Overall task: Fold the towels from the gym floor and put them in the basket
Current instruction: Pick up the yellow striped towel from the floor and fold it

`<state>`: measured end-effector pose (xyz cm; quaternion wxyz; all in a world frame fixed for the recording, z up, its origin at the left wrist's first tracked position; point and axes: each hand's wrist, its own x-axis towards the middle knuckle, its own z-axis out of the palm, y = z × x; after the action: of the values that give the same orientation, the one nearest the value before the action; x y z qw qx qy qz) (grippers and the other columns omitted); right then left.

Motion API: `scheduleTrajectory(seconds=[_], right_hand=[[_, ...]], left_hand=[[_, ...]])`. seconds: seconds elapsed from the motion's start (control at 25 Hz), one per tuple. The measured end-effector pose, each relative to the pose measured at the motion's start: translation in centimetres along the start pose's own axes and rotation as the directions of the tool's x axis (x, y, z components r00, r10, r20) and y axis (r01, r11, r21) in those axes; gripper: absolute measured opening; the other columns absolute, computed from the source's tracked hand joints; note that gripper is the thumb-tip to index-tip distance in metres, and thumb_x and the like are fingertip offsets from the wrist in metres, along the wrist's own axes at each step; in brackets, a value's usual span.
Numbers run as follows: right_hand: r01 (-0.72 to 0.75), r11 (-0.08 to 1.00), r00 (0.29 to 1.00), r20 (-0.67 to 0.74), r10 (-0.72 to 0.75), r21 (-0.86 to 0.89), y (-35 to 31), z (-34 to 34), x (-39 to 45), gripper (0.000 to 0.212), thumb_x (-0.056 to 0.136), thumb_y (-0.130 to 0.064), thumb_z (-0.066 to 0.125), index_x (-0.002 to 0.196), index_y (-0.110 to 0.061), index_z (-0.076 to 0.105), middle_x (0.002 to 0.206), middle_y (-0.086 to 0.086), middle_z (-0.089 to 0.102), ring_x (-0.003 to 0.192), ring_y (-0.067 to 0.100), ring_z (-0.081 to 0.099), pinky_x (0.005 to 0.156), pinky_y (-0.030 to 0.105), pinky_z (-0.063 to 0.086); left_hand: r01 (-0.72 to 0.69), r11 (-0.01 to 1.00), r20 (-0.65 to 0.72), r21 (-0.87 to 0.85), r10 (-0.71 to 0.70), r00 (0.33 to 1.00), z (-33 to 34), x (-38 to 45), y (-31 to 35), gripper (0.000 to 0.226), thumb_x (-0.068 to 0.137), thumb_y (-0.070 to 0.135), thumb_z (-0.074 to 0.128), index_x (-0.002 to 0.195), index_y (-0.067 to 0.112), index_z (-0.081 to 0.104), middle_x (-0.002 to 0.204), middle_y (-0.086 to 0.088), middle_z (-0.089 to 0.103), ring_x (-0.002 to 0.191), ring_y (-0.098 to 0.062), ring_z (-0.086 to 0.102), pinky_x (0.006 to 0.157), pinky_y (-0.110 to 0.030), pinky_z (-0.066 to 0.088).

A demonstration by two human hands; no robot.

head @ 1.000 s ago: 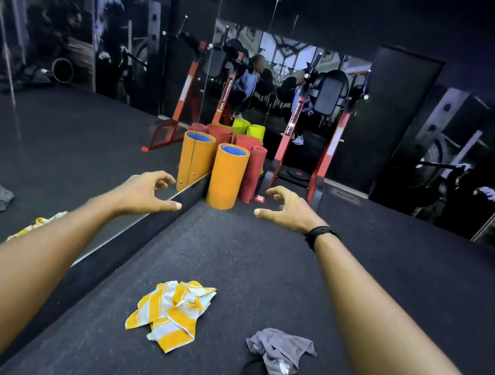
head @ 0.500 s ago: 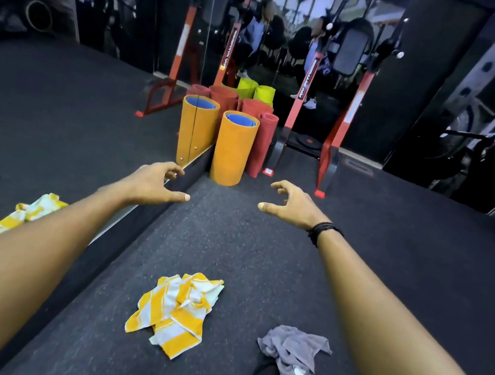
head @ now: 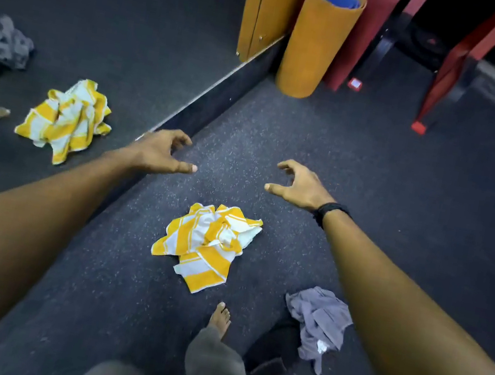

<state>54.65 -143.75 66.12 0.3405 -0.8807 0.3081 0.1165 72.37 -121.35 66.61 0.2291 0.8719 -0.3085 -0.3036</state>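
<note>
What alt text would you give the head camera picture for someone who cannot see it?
Two bare arms reach forward, left hand and right hand empty, above a crumpled yellow-and-white striped towel on a dark gym floor. A crumpled grey towel lies to its right; a wall mirror runs along the left.

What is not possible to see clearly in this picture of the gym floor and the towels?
- Basket: none shows in the head view; it lies outside the frame.
- Black item beside the grey towel: partly covered by that towel, too dark to identify.
- Orange rolled mat: the frame's upper edge nearly cuts its top.
- Yellow striped towel: crumpled, so its full shape is hidden.
</note>
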Motion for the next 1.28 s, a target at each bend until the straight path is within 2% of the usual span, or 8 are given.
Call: scheduleTrajectory(seconds=[0.2, 0.32, 0.44, 0.6, 0.8, 1.0, 1.16, 1.28], right_hand=[[-0.084, 0.996, 0.986, 0.144, 0.082, 0.009, 6.4, 8.4, 10.9, 0.061, 0.082, -0.033, 0.073, 0.133, -0.013, 0.048, 0.141, 0.007, 0.048, 0.129, 0.023, 0.045, 0.098, 0.030, 0.038], [-0.142, 0.990, 0.968, 0.215, 0.133, 0.028, 11.0, 16.2, 17.0, 0.062, 0.081, -0.033, 0.073, 0.133, -0.012, 0.048, 0.139, 0.009, 0.049, 0.127, 0.026, 0.047, 0.100, 0.039, 0.043], [-0.150, 0.989, 0.951, 0.275, 0.141, 0.014, 15.5, 23.9, 21.7, 0.059, 0.081, -0.031, 0.073, 0.131, -0.012, 0.049, 0.137, 0.011, 0.050, 0.127, 0.027, 0.046, 0.098, 0.038, 0.042], [-0.143, 0.989, 0.926, 0.349, 0.145, -0.032, 21.2, 33.6, 27.1, 0.057, 0.083, -0.035, 0.071, 0.131, -0.013, 0.048, 0.139, 0.011, 0.046, 0.127, 0.028, 0.044, 0.095, 0.036, 0.041], [-0.121, 0.980, 0.907, 0.383, 0.173, -0.156, 27.1, 44.0, 32.6, 0.049, 0.089, -0.032, 0.064, 0.131, -0.014, 0.046, 0.137, 0.013, 0.042, 0.122, 0.033, 0.045, 0.094, 0.044, 0.042], [-0.042, 0.939, 0.884, 0.425, 0.194, -0.340, 30.8, 51.3, 35.8, 0.063, 0.088, -0.033, 0.064, 0.143, -0.018, 0.037, 0.145, 0.011, 0.033, 0.126, 0.036, 0.043, 0.093, 0.049, 0.044], [0.025, 0.859, 0.926, 0.336, 0.173, -0.511, 31.9, 54.6, 36.1, 0.049, 0.089, -0.024, 0.061, 0.136, -0.020, 0.045, 0.133, 0.010, 0.048, 0.118, 0.036, 0.048, 0.084, 0.041, 0.042], [-0.029, 0.880, 0.972, 0.192, 0.136, -0.475, 31.1, 53.4, 35.5, 0.035, 0.094, -0.024, 0.054, 0.129, -0.023, 0.056, 0.125, 0.009, 0.057, 0.119, 0.034, 0.047, 0.088, 0.040, 0.040]], left_hand=[[0.080, 0.997, 0.126, -0.009, -0.078, 0.989, 6.0, 10.3, -6.6, 0.064, 0.073, 0.039, 0.078, 0.127, 0.013, 0.055, 0.126, -0.007, 0.060, 0.115, -0.023, 0.057, 0.102, -0.032, 0.041], [0.140, 0.990, 0.212, -0.032, -0.131, 0.968, 12.2, 15.9, -12.1, 0.064, 0.077, 0.033, 0.077, 0.131, 0.010, 0.052, 0.126, -0.006, 0.057, 0.116, -0.020, 0.054, 0.098, -0.024, 0.038], [0.186, 0.981, 0.292, -0.059, -0.161, 0.943, 18.6, 20.4, -18.1, 0.059, 0.078, 0.026, 0.077, 0.129, 0.007, 0.052, 0.120, -0.004, 0.054, 0.109, -0.012, 0.049, 0.085, -0.016, 0.033], [0.244, 0.969, 0.390, -0.034, -0.212, 0.896, 26.8, 25.4, -25.8, 0.072, 0.063, 0.045, 0.083, 0.123, 0.016, 0.054, 0.120, -0.006, 0.056, 0.111, -0.020, 0.054, 0.097, -0.031, 0.043], [0.257, 0.965, 0.412, -0.040, -0.219, 0.884, 35.0, 30.9, -32.1, 0.059, 0.073, 0.032, 0.080, 0.124, 0.014, 0.055, 0.118, -0.011, 0.058, 0.111, -0.026, 0.056, 0.099, -0.038, 0.045], [0.237, 0.971, 0.439, -0.016, -0.206, 0.874, 40.5, 33.6, -36.8, 0.057, 0.075, 0.034, 0.079, 0.124, 0.016, 0.054, 0.119, -0.007, 0.057, 0.106, -0.024, 0.055, 0.091, -0.032, 0.045], [0.272, 0.962, 0.455, -0.022, -0.233, 0.860, 42.3, 33.4, -39.2, 0.056, 0.076, 0.034, 0.078, 0.124, 0.020, 0.054, 0.122, -0.004, 0.055, 0.103, -0.020, 0.052, 0.082, -0.024, 0.038], [0.245, 0.970, 0.447, 0.001, -0.219, 0.867, 41.4, 33.0, -38.8, 0.056, 0.076, 0.033, 0.077, 0.125, 0.018, 0.054, 0.123, -0.006, 0.056, 0.109, -0.023, 0.055, 0.085, -0.025, 0.040]])
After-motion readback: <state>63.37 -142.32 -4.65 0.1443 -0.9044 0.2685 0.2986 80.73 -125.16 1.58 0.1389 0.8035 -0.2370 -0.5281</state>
